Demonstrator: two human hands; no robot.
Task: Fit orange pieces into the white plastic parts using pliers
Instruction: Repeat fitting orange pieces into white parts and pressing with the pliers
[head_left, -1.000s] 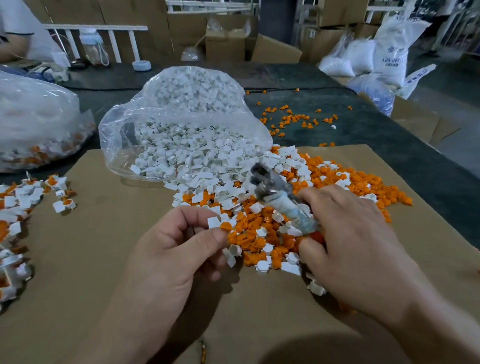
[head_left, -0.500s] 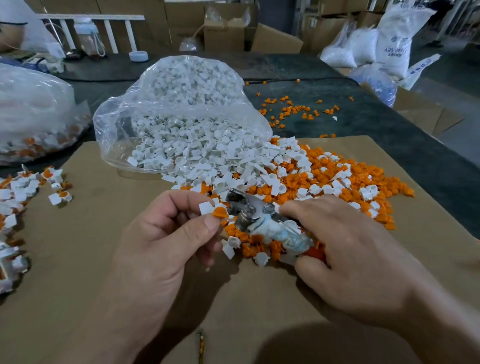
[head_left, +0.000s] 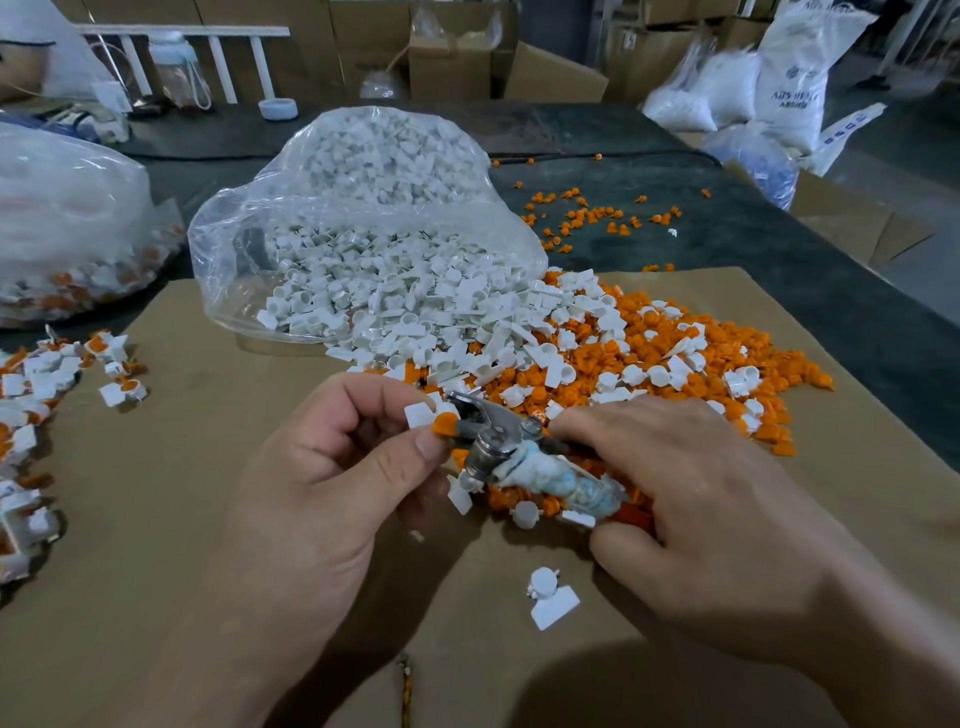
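My left hand (head_left: 332, 467) pinches a white plastic part (head_left: 420, 414) with an orange piece (head_left: 444, 423) seated in it. My right hand (head_left: 696, 509) grips the taped handles of metal pliers (head_left: 498, 436); their jaws touch the orange piece from the right. Behind the hands lies a heap of orange pieces (head_left: 691, 364) mixed with white parts (head_left: 415, 312) that spill from a clear plastic bag (head_left: 363, 208). One loose white part (head_left: 551, 597) lies on the cardboard near my right wrist.
A brown cardboard sheet (head_left: 156, 519) covers the dark table (head_left: 779, 249). Assembled white-and-orange parts (head_left: 31, 389) are piled at the left edge. A second clear bag (head_left: 67, 228) sits far left. Scattered orange pieces (head_left: 587, 218) lie on the far table. Boxes and sacks stand behind.
The pliers swung down and left from over the pile until their jaws met the part in my left hand. A loose white part now lies on the cardboard near my right wrist.
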